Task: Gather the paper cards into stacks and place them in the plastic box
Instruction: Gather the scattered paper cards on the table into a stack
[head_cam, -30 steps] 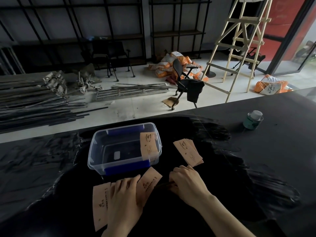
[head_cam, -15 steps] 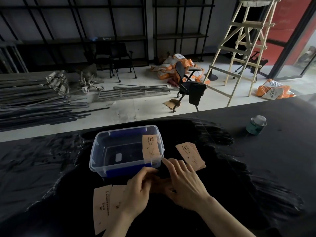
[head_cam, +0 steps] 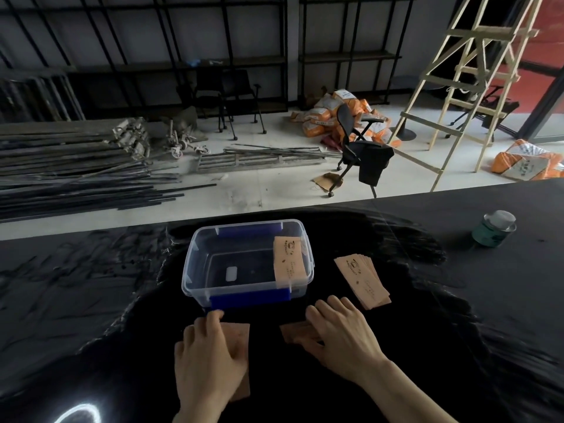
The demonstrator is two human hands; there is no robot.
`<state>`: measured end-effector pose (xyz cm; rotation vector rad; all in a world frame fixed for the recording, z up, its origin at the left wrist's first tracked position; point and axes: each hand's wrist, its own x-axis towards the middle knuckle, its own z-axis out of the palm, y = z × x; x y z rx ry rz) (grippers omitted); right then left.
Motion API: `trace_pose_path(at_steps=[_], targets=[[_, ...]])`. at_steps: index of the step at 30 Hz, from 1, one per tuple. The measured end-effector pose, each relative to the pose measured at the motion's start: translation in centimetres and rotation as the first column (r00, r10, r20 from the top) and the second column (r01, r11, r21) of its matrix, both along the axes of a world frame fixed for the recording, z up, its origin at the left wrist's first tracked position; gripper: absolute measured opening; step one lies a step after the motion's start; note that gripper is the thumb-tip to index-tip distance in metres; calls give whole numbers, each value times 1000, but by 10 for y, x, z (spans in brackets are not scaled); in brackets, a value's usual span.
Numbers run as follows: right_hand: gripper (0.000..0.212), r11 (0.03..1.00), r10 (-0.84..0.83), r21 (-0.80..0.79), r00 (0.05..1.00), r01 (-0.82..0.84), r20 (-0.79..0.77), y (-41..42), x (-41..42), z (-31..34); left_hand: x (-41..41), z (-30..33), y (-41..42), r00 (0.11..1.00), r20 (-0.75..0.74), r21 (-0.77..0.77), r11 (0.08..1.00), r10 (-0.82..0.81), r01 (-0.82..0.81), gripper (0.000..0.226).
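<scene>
left hand (head_cam: 210, 358) flat, pinning cards (head_cam: 241, 334) to counter (head_cam: 457, 315) | right hand (head_cam: 341, 334) flat, squaring cards (head_cam: 294, 331) | neither grip closed | plastic box (head_cam: 244, 296) near, for loading

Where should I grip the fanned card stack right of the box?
Pinch the fanned card stack across its long edges near the near end, coming from above with the right hand. It lies flat, slightly splayed, apart from the plastic box.

Dim foreground, daylight on the floor (head_cam: 274, 190) behind, glare bottom left, wide-angle bending at edges
</scene>
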<state>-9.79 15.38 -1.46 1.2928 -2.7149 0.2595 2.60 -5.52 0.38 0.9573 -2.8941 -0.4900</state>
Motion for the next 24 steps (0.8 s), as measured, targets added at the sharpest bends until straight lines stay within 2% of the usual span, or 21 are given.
trace_pose_path(at_steps=[2,5,10,14,17,19,21,24], targets=[[44,1000,12,2,1000,-12,17,-9,3,2,8,2,-3,997,76,-13,1000,11,-10,66],[48,1000,6,1,1000,-6,15,-22,8,3,8,4,-3,999,37,4,999,-33,33,67],[51,999,12,48,998,-15,59,-26,9,7,2,9,-4,977,-203,315,940,-66,129,68],[47,1000,12,9,998,-13,60,-23,13,5,-13,17,-2,924,-357,359,894,-136,270,46],[72,995,-29,-96,994,40,104,-24,15,4,-31,23,14,908,-322,410,824,-270,391,48],[79,990,-26,-131,993,41,117,-24,16,5,-39,23,27,893,-337,453,779,-300,433,44],[70,991,-4,-132,995,17,100,-23,17,4,-39,19,33,890,-385,475,775,-244,417,38],[49,993,10,-119,997,-1,80,-20,16,2,-25,10,28,897,-407,389,856,-173,341,40]])
